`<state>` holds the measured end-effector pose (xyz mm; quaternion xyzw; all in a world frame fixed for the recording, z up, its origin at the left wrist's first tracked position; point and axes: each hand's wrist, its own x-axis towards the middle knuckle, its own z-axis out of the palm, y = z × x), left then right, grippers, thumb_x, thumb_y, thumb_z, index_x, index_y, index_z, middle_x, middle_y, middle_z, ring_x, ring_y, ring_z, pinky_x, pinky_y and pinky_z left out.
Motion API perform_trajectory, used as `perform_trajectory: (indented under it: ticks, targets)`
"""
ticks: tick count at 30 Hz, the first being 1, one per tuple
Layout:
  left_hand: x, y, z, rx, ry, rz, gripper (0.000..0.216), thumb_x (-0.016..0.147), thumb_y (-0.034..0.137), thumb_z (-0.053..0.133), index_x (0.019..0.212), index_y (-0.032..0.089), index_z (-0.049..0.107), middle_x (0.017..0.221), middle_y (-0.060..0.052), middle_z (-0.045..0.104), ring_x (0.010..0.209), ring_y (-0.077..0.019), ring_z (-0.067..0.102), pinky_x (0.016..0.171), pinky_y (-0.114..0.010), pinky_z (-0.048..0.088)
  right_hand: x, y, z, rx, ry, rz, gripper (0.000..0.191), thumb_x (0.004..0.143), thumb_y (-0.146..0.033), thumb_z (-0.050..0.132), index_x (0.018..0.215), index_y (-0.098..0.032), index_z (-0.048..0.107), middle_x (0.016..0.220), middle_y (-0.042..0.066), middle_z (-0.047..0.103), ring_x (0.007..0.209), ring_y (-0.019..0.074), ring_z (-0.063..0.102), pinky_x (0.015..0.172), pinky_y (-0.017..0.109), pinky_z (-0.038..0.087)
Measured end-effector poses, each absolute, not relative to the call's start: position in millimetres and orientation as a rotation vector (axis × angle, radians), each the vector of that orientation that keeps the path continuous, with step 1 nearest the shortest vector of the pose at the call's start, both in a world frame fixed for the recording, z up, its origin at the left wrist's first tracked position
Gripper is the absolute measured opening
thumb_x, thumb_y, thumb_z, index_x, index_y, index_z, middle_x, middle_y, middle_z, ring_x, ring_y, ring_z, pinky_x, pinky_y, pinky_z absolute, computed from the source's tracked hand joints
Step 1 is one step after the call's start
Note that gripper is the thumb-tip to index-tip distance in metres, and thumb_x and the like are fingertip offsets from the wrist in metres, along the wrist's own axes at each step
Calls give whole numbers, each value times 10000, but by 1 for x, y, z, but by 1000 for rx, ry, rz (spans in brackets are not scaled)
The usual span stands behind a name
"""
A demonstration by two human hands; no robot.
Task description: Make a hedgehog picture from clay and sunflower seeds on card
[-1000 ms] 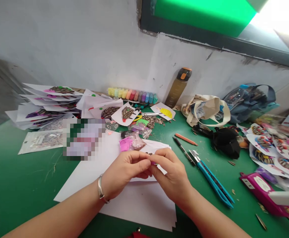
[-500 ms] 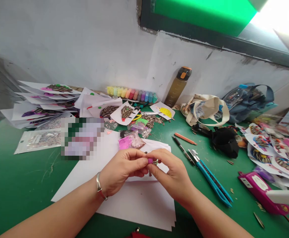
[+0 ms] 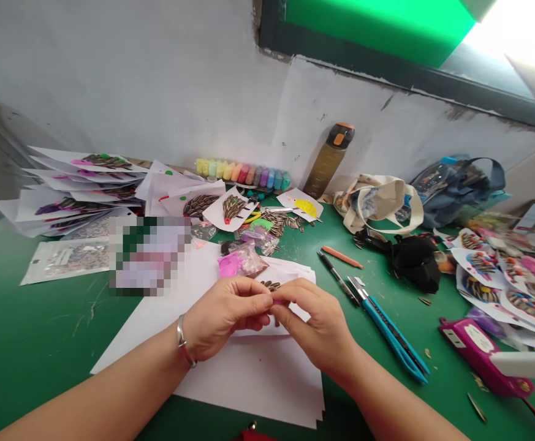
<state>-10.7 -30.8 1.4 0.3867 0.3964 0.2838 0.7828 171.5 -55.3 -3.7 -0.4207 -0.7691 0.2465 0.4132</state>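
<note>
My left hand [image 3: 230, 312] and my right hand [image 3: 315, 315] meet over the white paper, fingertips pinched together. Between them is a small piece of purple modelling clay [image 3: 278, 301], mostly covered by the fingers. Just behind the fingertips, dark striped sunflower seeds [image 3: 271, 286] show on a sheet of paper [image 3: 301, 275], partly hidden by my hands. A larger stack of white sheets [image 3: 253, 380] lies under that one. Beyond my left hand sit a bag of bright pink clay [image 3: 230, 265] and a pinkish bag [image 3: 252, 260].
To the right lie blue tweezers [image 3: 396, 337], a black pen [image 3: 338, 278], an orange pen [image 3: 343, 257] and a magenta glue gun [image 3: 478, 355]. Loose seeds [image 3: 285, 222], clay packs [image 3: 244, 174], a bottle [image 3: 326, 159] and a cloth bag [image 3: 380, 202] stand farther back. Stacked seed pictures [image 3: 87, 184] are left.
The purple clay, plainer half a second ago, is now more covered by my fingertips, and the silvery bit beside it no longer shows. My right fingers have closed in slightly.
</note>
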Motion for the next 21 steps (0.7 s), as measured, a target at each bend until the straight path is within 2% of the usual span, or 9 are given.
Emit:
perform_trajectory:
  ticks: [5,12,21]
  targets:
    - [-12,-30,2,798,837,585,224,740,350,763,769,143,685,714,-4,621,647,-89,557,623,-207,411,171,-56,-6,-1031,-1935,569,122,855,-103,596,891,-201,659,826,19,660,788,141,596,713,270,489]
    - [-13,-30,7,857,841,530,230,745,347,747,837,140,708,723,-2,594,642,-87,521,624,-223,389,170,-56,-7,-1011,-1978,511,221,883,-103,550,1053,-210,641,938,52,660,862,165,590,764,304,497]
    - [-12,-29,7,911,887,514,194,762,304,701,692,132,645,609,20,533,567,-78,468,556,-216,339,169,-58,-10,-1054,-2077,384,102,884,-133,529,843,-183,609,766,42,618,736,165,555,665,303,447]
